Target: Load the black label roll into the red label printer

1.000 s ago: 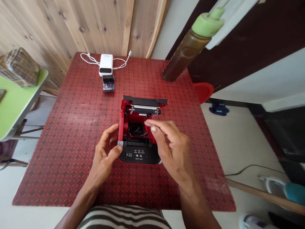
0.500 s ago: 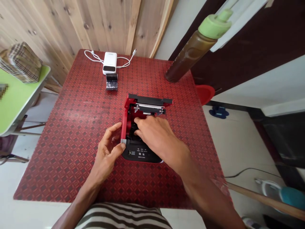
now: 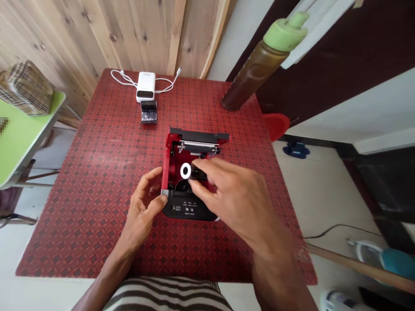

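Note:
A red and black printer (image 3: 191,205) with its lid (image 3: 199,137) raised stands on the table in front of me. My left hand (image 3: 144,201) grips its left front corner, thumb on the grey corner piece and fingers curled along the red side wall. My right hand (image 3: 233,190) is over the compartment, thumb and fingers pinching a small black roll (image 3: 198,172). The roll's white ring-shaped end (image 3: 186,171) faces left, and my fingers cover its right part. Beneath it, dark parts of the compartment show.
On the patterned red table (image 3: 106,172) lie a white power bank (image 3: 145,84) with a white cable and a small black film roll (image 3: 148,112). A tall brown bottle with a green cap (image 3: 259,69) stands at the back right. A green table (image 3: 26,134) is at left.
My right hand has risen out of the printer's compartment, and the black roll with its white end now shows between its fingers. My left hand stays on the printer's corner.

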Available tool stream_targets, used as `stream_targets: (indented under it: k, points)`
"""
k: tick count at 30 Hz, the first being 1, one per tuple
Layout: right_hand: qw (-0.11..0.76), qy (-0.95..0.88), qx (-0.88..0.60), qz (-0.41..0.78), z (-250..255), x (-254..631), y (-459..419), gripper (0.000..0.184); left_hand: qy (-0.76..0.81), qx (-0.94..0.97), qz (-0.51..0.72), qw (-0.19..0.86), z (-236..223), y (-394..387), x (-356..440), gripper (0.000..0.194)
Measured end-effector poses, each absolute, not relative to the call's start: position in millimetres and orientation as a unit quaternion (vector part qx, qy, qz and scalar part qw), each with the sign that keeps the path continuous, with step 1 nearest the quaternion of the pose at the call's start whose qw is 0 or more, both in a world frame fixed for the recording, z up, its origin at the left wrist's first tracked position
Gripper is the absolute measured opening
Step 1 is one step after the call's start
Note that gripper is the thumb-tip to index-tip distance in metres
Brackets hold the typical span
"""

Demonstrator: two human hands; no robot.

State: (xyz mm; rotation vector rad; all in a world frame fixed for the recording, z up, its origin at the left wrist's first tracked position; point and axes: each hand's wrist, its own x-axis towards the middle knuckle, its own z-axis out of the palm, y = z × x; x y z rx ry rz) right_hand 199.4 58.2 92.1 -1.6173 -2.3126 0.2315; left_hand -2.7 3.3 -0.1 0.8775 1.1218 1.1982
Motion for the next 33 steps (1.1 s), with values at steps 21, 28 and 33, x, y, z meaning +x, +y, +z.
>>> stream_targets:
  k: [21,28,33]
  points:
    - [0.363,-0.618,-0.658,0.231,-26,243,64,0.021,0.476,0.376,0.535,0.588,-8,4,-4,0.052]
    - [0.331,-0.636,-0.628,0.302,-23,254,64,0.032,0.481,0.372,0.537,0.585,-8,3,-3,0.052]
    - [0.332,-0.622,-0.622,0.341,-21,259,60,0.055,0.483,0.374,0.534,0.585,-7,4,-3,0.052]
